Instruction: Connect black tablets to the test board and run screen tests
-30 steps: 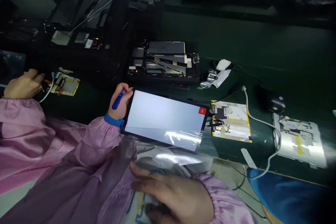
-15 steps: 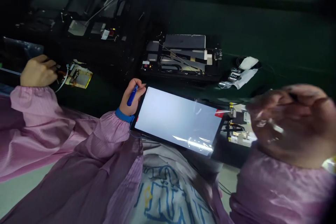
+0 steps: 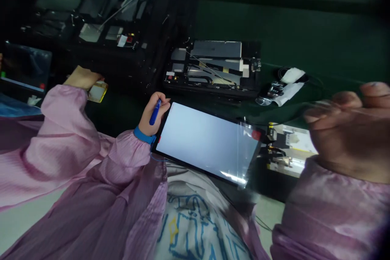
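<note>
A tablet (image 3: pixel 207 140) with a lit white screen lies tilted at the near edge of the dark green bench (image 3: pixel 304 36). My left hand (image 3: pixel 149 120), with a blue wristband, is closed round a blue pen (image 3: pixel 154 112) and steadies the tablet's left corner. My right hand (image 3: pixel 347 130) is raised close to the camera at the right, fingers pinched together. A clear protective film (image 3: pixel 248 150) lifts off the screen's right end toward that hand. A red tab (image 3: pixel 256 135) sits at the film's corner.
An opened device (image 3: pixel 213 67) in a black tray lies behind the tablet. A circuit board (image 3: pixel 289 146) with yellow edges sits right of it, white wipes (image 3: pixel 286 81) beyond. At the left a co-worker's hand (image 3: pixel 82 77) rests by a yellow board (image 3: pixel 98 91).
My right hand rose from my lap to the right, drawing the clear film off the screen. The co-worker's hand shifted over the yellow board. My left hand stayed put.
</note>
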The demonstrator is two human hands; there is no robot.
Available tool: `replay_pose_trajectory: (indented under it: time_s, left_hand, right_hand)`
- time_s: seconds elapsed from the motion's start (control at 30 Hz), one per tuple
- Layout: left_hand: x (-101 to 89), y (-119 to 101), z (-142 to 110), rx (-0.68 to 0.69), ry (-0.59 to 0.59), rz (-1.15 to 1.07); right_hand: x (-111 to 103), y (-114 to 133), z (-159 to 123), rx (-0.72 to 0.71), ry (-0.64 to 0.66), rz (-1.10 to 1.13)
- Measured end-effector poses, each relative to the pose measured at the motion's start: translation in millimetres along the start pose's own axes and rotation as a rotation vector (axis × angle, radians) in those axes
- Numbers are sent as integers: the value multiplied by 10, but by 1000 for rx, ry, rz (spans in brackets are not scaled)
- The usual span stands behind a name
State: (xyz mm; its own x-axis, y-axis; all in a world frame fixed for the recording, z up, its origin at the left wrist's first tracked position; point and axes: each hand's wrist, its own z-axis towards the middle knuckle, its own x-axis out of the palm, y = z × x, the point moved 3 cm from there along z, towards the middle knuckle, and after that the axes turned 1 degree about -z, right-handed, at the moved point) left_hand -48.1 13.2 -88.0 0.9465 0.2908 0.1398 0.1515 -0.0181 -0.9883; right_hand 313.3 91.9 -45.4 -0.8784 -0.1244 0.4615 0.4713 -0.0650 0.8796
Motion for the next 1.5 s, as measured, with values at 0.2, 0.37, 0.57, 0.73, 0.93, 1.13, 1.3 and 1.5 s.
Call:
replay_pose_trajectory:
  time_s: [0.2,0.37,0.57,0.73,0.93,1.13,1.3,1.5]
  left_hand:
    - [-3,-9,-9,13,5,-7]
    - [2,9,1,-32,-22,-68]
    - [58,-4,8,-111,-31,-177]
    - [64,-24,1,-122,-26,-195]
    - [40,-11,1,-148,-12,-207]
    - [48,-27,8,-133,-20,-176]
    - [45,-28,14,-128,-37,-180]
    - [43,-35,27,-107,-44,-178]
  right_hand:
    - [364,-96,-209,39,75,-438]
    - [912,-292,-628,5,500,-543]
    - [1413,-514,-962,-384,643,-1304]
    - [1432,-661,-1051,-419,794,-1515]
    - [1084,-368,-1156,-336,618,-1255]
    - [674,-158,-1117,-324,351,-1233]
    - [475,-160,-1099,-311,286,-1380]
    - [398,-210,-1118,-272,378,-1411]
